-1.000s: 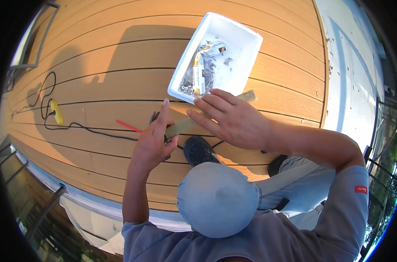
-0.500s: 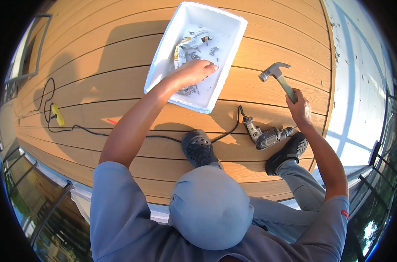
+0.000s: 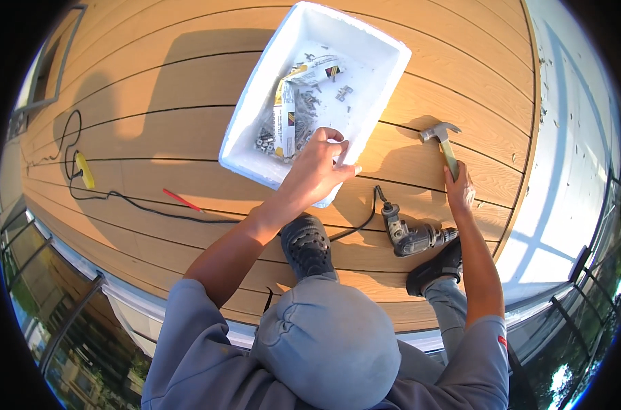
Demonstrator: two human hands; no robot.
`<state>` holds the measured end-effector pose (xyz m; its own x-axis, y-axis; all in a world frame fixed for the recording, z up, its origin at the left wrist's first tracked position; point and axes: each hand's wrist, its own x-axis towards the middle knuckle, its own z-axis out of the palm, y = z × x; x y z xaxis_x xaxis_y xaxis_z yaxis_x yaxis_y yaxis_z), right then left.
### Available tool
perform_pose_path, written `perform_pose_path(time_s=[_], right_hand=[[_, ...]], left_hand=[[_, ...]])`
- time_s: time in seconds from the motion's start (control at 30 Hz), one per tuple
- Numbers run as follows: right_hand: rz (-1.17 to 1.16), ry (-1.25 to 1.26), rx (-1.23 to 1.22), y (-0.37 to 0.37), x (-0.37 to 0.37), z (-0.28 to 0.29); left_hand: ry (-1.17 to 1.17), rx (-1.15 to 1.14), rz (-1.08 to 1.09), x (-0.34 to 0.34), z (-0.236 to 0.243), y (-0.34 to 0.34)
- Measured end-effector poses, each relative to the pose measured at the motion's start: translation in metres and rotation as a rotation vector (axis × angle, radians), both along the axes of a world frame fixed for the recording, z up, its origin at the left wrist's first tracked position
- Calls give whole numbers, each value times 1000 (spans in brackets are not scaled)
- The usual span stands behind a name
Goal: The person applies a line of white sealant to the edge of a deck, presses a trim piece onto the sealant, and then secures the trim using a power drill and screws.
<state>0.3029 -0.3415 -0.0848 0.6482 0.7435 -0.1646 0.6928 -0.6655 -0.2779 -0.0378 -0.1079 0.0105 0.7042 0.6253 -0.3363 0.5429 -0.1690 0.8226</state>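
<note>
My left hand (image 3: 318,168) is closed at the near right rim of a white foam box (image 3: 379,89), fingers inside the wall and thumb outside. Whether a small piece is also between the fingers cannot be made out. Loose screws and small metal clips (image 3: 344,93) lie in the box, along with printed white-and-yellow plastic packets (image 3: 284,123). In my right hand (image 3: 461,191) is a claw hammer (image 3: 447,147), gripped by its pale green handle with the head pointing away from me. A corded power drill (image 3: 409,236) lies on the deck just left of that hand.
The wooden deck (image 3: 208,137) carries a black cord (image 3: 146,210), a yellow piece on the cord (image 3: 85,171) and a red stick (image 3: 182,200). My dark clogs (image 3: 306,246) stand near the box and the drill. A pale surface (image 3: 556,157) borders the deck's right edge.
My left hand has come back from over the box's contents to its near right rim. The box looks shifted toward me and slightly turned. The hammer stays in my right hand, now lower in view.
</note>
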Motion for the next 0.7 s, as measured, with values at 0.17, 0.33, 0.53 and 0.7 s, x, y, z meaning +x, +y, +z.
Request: perform_pose_path(time_s=[0.17, 0.33, 0.53, 0.7], right_hand=[[281, -232, 82, -11, 3, 13], [657, 39, 35, -62, -36, 71], [902, 142, -54, -92, -91, 90], [868, 134, -78, -101, -98, 83]], left_hand=[[-141, 170, 42, -4, 17, 9], [53, 86, 40, -13, 29, 94], [221, 300, -292, 30, -22, 132], [417, 342, -561, 45, -63, 142]])
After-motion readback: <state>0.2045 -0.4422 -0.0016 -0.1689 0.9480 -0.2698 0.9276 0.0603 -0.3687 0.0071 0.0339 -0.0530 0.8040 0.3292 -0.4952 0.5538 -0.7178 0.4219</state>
